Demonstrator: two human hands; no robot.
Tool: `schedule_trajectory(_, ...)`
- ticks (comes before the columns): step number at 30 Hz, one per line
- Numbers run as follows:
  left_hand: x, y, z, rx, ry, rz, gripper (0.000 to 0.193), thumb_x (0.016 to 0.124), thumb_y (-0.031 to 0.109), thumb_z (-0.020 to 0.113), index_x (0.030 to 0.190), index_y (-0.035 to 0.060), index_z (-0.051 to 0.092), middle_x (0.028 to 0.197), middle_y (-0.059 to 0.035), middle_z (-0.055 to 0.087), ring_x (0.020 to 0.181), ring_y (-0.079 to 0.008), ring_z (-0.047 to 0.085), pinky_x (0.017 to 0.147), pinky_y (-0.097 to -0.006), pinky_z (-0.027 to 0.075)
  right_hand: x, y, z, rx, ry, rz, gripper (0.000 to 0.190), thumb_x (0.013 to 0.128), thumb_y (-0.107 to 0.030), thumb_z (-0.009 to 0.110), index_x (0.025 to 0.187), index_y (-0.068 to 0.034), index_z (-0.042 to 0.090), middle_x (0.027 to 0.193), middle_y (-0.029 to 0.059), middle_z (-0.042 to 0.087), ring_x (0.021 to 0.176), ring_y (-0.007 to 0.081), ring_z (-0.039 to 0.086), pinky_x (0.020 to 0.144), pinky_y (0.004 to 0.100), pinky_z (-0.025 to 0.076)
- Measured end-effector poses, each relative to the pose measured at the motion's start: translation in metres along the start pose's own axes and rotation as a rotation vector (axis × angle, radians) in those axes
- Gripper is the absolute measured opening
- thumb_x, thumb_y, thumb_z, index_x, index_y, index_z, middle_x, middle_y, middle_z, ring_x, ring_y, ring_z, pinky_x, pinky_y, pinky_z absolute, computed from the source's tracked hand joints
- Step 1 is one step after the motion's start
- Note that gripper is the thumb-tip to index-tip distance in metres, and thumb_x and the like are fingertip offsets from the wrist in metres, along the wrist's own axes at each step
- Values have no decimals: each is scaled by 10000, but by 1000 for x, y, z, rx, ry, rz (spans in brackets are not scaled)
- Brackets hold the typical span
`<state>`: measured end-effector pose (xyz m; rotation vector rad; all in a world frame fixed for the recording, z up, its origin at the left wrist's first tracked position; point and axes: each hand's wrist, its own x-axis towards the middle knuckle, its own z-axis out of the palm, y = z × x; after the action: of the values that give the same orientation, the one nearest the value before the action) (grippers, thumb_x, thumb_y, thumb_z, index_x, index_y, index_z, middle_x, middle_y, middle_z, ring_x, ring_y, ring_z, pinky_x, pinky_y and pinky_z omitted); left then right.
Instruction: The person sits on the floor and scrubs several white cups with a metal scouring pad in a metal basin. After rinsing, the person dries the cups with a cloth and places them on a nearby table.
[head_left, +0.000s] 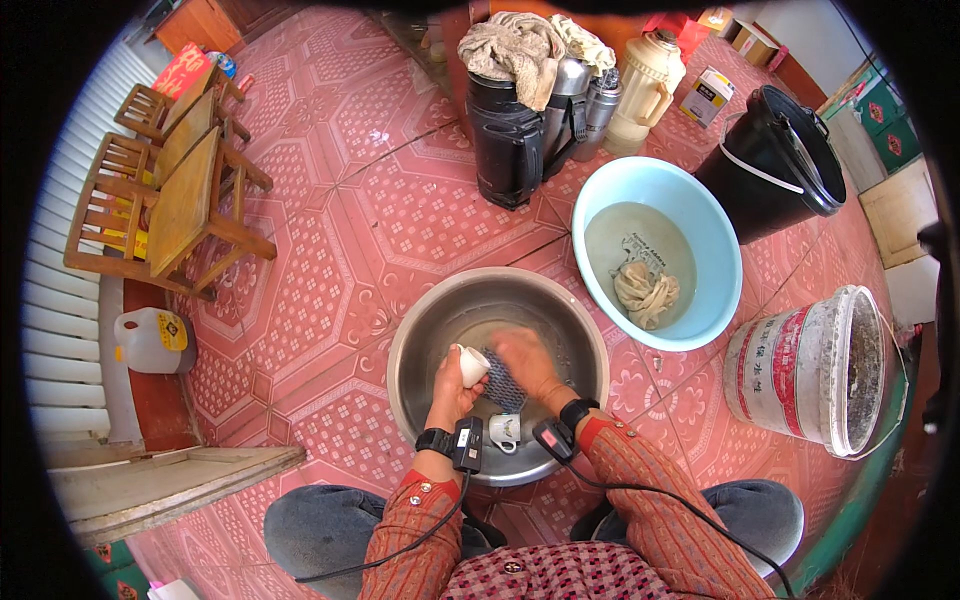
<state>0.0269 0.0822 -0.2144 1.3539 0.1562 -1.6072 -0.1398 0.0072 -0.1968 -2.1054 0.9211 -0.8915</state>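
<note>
My left hand (454, 388) grips a small white cup (472, 366) tilted over a wide metal basin (399, 375). Motion blurs my right hand (526, 361), which is just right of the cup over the basin. Beside it lies a dark blue mesh scrubbing cloth (503, 388); whether my fingers hold it is unclear. A second white cup (505, 430) with a printed pattern and a handle rests in the near part of the basin. Shallow water seems to cover the basin's bottom.
Right of the basin stands a light blue plastic tub (720, 300) with water and a wet beige cloth (645, 294). Beyond are a black bucket (750, 176), a white bucket (780, 371), vacuum flasks (504, 150) and a cream thermos (641, 82). Wooden chairs (184, 202) and a plastic jug (154, 341) are left.
</note>
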Motion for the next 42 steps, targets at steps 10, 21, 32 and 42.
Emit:
schedule_trajectory(10, -1, -6, 14, 18, 56, 115, 299, 1012, 420, 496, 1149, 155, 512, 996, -65, 646, 812, -202, 635, 599, -342, 510, 8, -1, 47, 868, -6, 901, 235, 940, -137, 566, 1143, -37, 632, 953, 141, 695, 877, 230, 665, 715, 396, 520)
schedule_trajectory(21, -3, -3, 4, 371, 72, 16, 404, 997, 475, 465, 1089, 106, 601, 789, -28, 650, 499, -103, 499, 386, -274, 336, 8, -15, 8, 394, -100, 557, 360, 873, -93, 665, 1209, -2, 574, 969, 159, 713, 899, 248, 679, 804, 351, 519)
schedule_trajectory(32, -27, 1, -10, 1465, 393, -59, 708, 666, 195, 792, 1305, 214, 488, 1301, -130, 496, 1267, -344, 451, 1037, -446, 387, -1, 39, 5, 202, 183, 504, 328, 818, 4, 673, 1141, 2, 616, 1090, 155, 652, 1027, 227, 637, 872, 319, 509)
schedule_trajectory(42, -2, -18, -35, 944, 398, 369, 556, 593, 132, 821, 1107, 62, 621, 979, -162, 670, 883, -289, 671, 792, -374, 547, -28, 37, 22, 1409, 122, 1240, 179, 988, -156, 548, 1082, -16, 607, 877, 114, 677, 790, 221, 674, 697, 345, 574)
